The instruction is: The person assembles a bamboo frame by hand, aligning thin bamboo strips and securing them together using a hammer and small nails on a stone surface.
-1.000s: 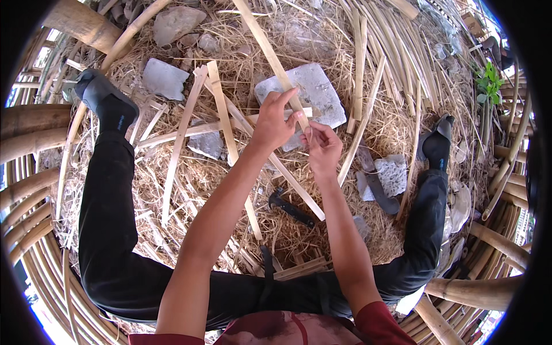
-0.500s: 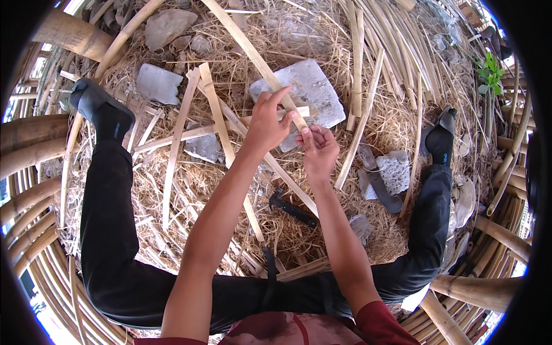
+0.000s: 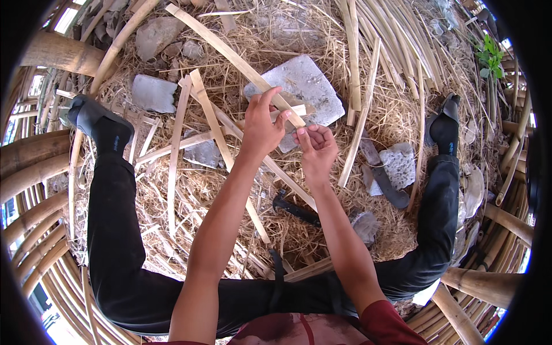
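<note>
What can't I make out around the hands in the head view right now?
- Left palm: hidden by the back of the left hand.
- Bamboo strip, underside: faces away from the camera.
- Right hand: whether its fingertips touch the strip's near end is too small to tell.
- Concrete block: partly covered by the strip and left hand.
- Bundle of bamboo slats: far ends cut off by the top edge.
</note>
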A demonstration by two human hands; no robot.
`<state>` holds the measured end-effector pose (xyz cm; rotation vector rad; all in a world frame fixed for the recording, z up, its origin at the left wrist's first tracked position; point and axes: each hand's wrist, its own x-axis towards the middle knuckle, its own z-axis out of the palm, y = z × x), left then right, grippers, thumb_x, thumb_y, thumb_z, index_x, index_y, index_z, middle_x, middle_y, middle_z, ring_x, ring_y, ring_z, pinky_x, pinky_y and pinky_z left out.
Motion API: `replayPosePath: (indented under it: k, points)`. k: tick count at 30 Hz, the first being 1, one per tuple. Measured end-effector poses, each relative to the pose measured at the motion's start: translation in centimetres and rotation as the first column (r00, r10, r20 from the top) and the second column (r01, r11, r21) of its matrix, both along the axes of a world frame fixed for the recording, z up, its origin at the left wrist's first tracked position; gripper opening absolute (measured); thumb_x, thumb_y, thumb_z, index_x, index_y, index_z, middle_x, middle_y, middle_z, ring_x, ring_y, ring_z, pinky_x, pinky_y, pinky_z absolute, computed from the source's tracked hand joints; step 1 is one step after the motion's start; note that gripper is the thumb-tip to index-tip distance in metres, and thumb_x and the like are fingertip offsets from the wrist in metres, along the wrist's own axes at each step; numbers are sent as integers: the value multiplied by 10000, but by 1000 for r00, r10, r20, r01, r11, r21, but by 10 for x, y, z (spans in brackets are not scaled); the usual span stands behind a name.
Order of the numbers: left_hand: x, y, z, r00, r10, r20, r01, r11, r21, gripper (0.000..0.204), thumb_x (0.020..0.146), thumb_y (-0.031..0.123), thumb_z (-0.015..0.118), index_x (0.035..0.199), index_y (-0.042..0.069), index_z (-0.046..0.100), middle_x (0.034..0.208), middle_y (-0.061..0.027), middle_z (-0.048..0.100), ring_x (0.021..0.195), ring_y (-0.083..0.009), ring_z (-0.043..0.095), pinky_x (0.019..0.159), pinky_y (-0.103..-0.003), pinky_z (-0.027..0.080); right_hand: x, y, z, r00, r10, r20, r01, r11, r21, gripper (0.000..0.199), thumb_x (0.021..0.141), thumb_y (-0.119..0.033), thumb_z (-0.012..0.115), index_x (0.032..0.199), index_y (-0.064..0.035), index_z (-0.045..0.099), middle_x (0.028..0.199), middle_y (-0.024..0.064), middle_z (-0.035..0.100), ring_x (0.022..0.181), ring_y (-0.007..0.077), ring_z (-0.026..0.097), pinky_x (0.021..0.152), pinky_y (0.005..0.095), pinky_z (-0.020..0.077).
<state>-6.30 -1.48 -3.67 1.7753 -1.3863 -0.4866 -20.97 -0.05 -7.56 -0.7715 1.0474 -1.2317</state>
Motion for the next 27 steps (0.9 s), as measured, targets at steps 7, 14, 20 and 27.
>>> replayPosePath:
  k: [7,14,20,27]
  points:
    - [4,-1,2,997,2,80,-6,999,45,553,847,172,820,1357,148,606,1052,-150,642,952,-344,655,883,-482,521,5,5,7,997,-19,-77,19,1000,-2,303,987,-61,710,1212,119,615,1013,172,740,885,183,736,818,293,617]
    - [8,-3,-1,999,-50,3,50,999,-22,461,832,140,822,1269,107,679,937,-138,703,814,-287,674,798,-431,543,6,5,7,994,-36,-106,32,999,-39,265,995,-58,703,1194,106,643,1008,152,751,867,158,728,805,281,611]
    - [8,-3,-1,998,-64,24,64,998,-24,387,838,114,813,1212,106,717,973,-139,716,822,-278,679,809,-414,550,8,5,3,995,-58,-86,54,997,-47,253,991,-50,708,1189,102,665,997,142,756,860,149,726,793,272,605]
    - [8,-1,-1,993,-116,13,117,991,-60,371,872,107,785,1236,102,710,1044,-144,717,903,-293,682,841,-409,550,8,5,4,996,-77,-50,76,997,-9,242,967,-39,737,1162,99,701,985,135,759,846,149,728,789,267,602]
